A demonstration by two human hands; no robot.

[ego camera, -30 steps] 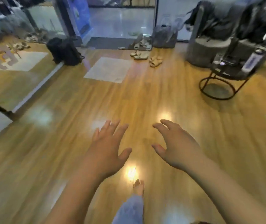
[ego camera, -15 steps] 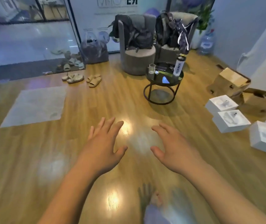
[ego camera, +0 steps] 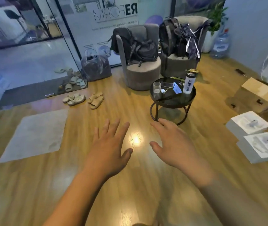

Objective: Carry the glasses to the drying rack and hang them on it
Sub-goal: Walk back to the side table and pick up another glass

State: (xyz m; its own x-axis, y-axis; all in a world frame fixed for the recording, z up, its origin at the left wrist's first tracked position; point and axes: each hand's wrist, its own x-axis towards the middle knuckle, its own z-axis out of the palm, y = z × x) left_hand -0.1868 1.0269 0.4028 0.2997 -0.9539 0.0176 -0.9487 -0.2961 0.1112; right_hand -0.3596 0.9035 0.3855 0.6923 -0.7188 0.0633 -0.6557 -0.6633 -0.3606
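Note:
A clear drinking glass [ego camera: 157, 87] stands upright on the left side of a small round black table [ego camera: 185, 101] ahead of me. My left hand [ego camera: 109, 148] and my right hand [ego camera: 173, 145] are stretched out palms down over the wooden floor, fingers spread, holding nothing. Both hands are nearer to me than the table; the right fingertips overlap the table's legs in the image. No drying rack is in view.
A white shaker bottle [ego camera: 189, 82] and small items share the table. Two grey armchairs [ego camera: 142, 69] carry black bags. White boxes [ego camera: 248, 124] and cardboard [ego camera: 260, 91] lie right. Sandals [ego camera: 95, 100] and a pale mat [ego camera: 35, 134] lie left, by a glass wall.
My view has swung right and moved closer: the round table with the glass has come from the right edge toward the middle. Both hands stay open and outstretched.

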